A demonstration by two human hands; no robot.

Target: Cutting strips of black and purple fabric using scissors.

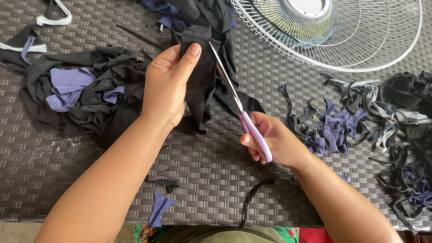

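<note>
So the left hand is pinching a piece of black fabric up off the woven table, thumb on the near side and the other fingers hidden behind the cloth, so you only really see the thumb and knuckles. The right hand is closed around the lilac handles of a pair of scissors, and the blades run up along the right edge of that fabric; they look nearly together, but I can't tell if cloth is actually between them. The fabric's top end blends into a dark heap that runs off the top edge, so where one piece stops is hard to say. Left of the hand sits a black and lavender pile, to the right a bunch of purple scraps and a tangle of dark strips cut off by the frame. A white fan grille is top right, partly out of view.
</note>
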